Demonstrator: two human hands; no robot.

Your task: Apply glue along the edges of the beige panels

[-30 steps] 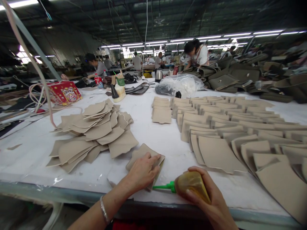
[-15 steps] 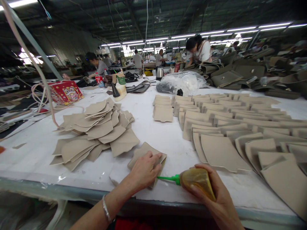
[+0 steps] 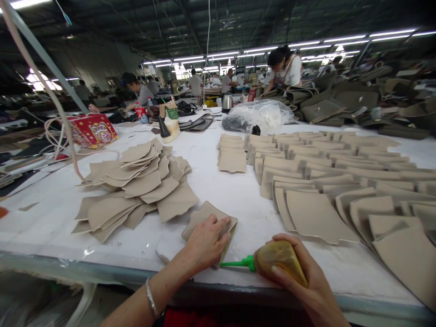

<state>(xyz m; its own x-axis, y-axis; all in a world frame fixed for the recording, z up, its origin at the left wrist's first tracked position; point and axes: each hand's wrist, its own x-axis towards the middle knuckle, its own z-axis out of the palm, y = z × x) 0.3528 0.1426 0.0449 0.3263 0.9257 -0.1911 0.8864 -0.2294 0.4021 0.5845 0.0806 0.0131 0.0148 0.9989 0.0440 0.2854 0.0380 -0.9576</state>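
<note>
My left hand (image 3: pixel 203 243) lies flat, fingers together, pressing down a small stack of beige cut pieces (image 3: pixel 204 215) at the near edge of the white table (image 3: pixel 231 195). My right hand (image 3: pixel 303 284) is wrapped round a yellow-brown glue bottle (image 3: pixel 279 262). Its green nozzle (image 3: pixel 236 263) points left and touches the right edge of the pressed stack, just beside my left hand.
A loose heap of beige pieces (image 3: pixel 136 186) lies to the left. Rows of overlapping beige pieces (image 3: pixel 327 181) cover the right half. A red printed bag (image 3: pixel 91 130), a clear plastic bag (image 3: pixel 262 116) and dark handbags (image 3: pixel 327 109) sit further back. Other people work at far tables.
The nozzle tip has slid along the stack's right edge, a little toward me. My left hand stays pressed on the stack. The view shifted slightly.
</note>
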